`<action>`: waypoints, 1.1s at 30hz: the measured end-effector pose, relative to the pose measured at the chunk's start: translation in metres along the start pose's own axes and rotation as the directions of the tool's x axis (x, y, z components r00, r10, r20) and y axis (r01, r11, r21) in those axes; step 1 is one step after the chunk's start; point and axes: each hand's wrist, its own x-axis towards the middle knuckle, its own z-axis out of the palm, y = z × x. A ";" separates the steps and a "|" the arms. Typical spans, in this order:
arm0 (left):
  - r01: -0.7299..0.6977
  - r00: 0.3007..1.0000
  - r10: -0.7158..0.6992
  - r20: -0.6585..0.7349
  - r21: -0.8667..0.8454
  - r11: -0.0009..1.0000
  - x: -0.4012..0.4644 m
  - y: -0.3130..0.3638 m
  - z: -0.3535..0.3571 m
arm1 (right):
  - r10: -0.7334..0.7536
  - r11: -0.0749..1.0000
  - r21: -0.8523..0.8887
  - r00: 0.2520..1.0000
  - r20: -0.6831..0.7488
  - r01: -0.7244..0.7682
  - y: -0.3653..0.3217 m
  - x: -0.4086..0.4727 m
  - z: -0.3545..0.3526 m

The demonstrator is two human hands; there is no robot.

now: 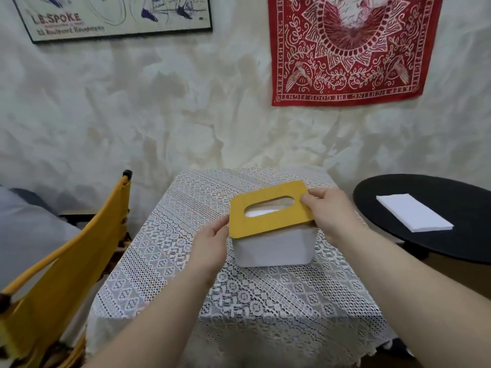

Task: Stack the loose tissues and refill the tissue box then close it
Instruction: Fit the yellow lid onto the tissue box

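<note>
A white tissue box [273, 248] stands on the lace-covered table [239, 301]. Its yellow lid [268, 221] with an oval slot sits tilted over the box's top. White tissue shows through the slot [261, 212]. My left hand [210, 240] pinches the lid's left edge. My right hand [332, 211] pinches the lid's right edge with thumb on top. A stack of white tissues [414, 212] lies on the black round table [451, 245] to the right.
A yellow folding chair [66, 261] stands left of the table. A framed poster [114, 17] and a red bandana [350, 49] hang on the pale wall behind. The black round table sits close beside the lace table's right side.
</note>
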 end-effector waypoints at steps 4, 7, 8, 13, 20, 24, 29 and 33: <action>0.014 1.000 -0.014 0.002 -0.046 0.999 0.000 -0.003 -0.001 | -0.051 0.995 -0.093 0.997 -0.060 0.045 0.003 0.003 0.001; 0.012 1.000 -0.012 0.001 -0.046 0.999 0.001 -0.004 0.000 | -0.102 0.982 -0.169 0.991 -0.085 0.087 0.006 0.003 0.002; 0.010 1.000 -0.010 0.004 -0.038 0.999 0.001 -0.004 0.000 | -0.115 0.974 -0.205 0.990 -0.080 0.096 0.006 0.003 0.001; -0.004 1.000 0.005 0.029 -0.036 0.999 0.003 -0.003 0.000 | -0.095 0.854 -0.511 0.995 0.032 0.098 0.012 0.008 -0.010; -0.017 0.999 0.020 0.032 -0.084 0.996 0.005 -0.007 0.002 | -0.037 0.960 -0.276 0.998 0.059 0.052 0.032 0.012 -0.014; 0.047 0.999 -0.045 0.023 -0.111 0.993 0.004 -0.009 0.005 | 0.202 0.972 0.094 0.970 0.134 -0.216 0.039 0.005 -0.013; 0.061 0.998 -0.059 0.031 -0.067 0.996 0.005 -0.002 0.010 | 0.254 0.923 0.249 0.950 0.185 -0.295 0.040 -0.014 -0.002; 0.083 0.996 -0.082 -0.042 0.026 0.996 0.031 0.006 -0.001 | 0.230 0.933 0.235 0.954 0.192 -0.272 0.042 -0.025 0.002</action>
